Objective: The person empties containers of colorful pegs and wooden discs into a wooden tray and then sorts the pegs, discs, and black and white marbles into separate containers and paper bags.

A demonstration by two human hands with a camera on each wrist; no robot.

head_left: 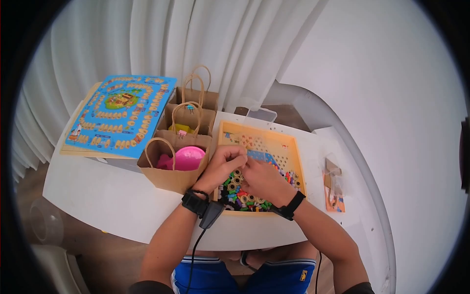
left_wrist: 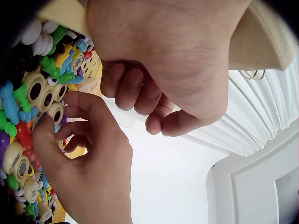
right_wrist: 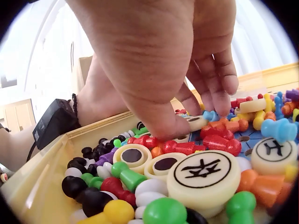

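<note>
My right hand reaches down into a shallow wooden box of mixed game pieces. Its thumb and a finger pinch a cream, round Chinese chess piece, partly covered by the fingertips. Close above and beside it is my left hand, fingers curled in and thumb tip against a finger; nothing shows in its grasp, and the palm is hidden. Under the right hand lie more Chinese chess pieces, some with black characters up, among colored pawns. A blue perforated board shows beneath the pieces.
Left of the box stand brown paper bags, one with a pink bowl inside. A blue board game lies behind them. A clear plastic lid is at the box's back edge. An orange packet lies on the right.
</note>
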